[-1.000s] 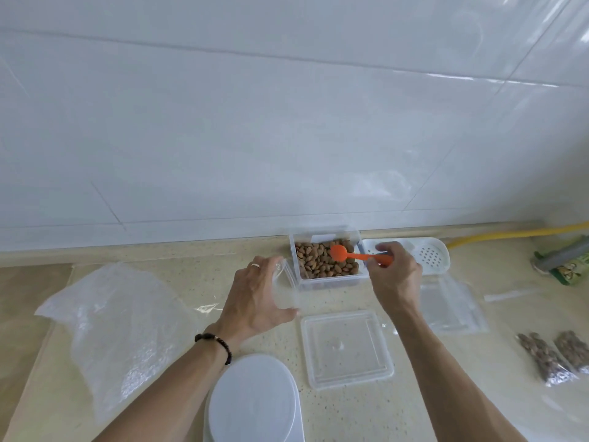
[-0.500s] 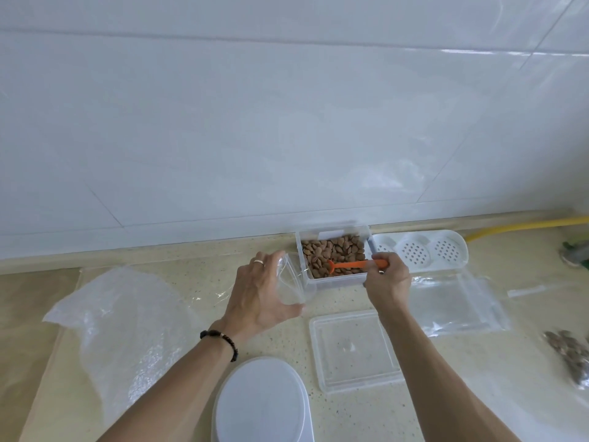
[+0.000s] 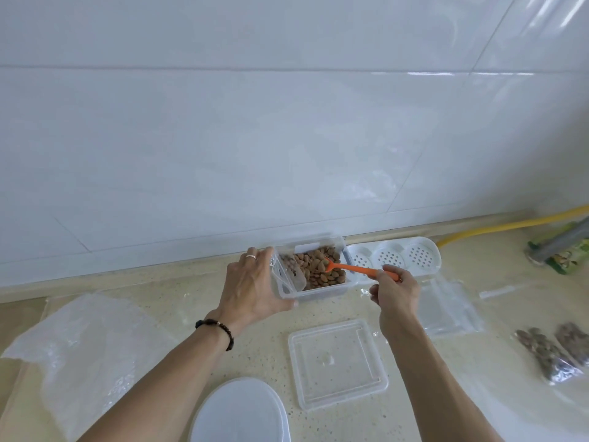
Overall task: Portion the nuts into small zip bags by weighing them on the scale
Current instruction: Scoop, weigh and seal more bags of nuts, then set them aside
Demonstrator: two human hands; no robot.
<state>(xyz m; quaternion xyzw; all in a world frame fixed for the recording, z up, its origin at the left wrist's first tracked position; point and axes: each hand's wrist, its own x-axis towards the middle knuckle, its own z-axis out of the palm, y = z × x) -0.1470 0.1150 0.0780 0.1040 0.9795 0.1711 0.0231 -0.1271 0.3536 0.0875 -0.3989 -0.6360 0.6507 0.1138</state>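
At the tabletop's near edge the white scale (image 3: 239,411) sits bare, with the lid (image 3: 338,362) just beyond it. Farther back, the left hand (image 3: 251,288) has carried the small zip bag (image 3: 287,277) up against the tub (image 3: 314,269) by the back edge, pinching it open with a few nuts already inside. The right hand (image 3: 393,290), which was digging a moment ago, now pinches the orange scoop (image 3: 357,268) with its bowl among the nuts (image 3: 318,266). Filling is under way, I'd say; weighing comes later.

wall (image 3: 287,122): glossy white tiles, soft glare | countertop (image 3: 178,295): speckled beige stone | light: bright, even
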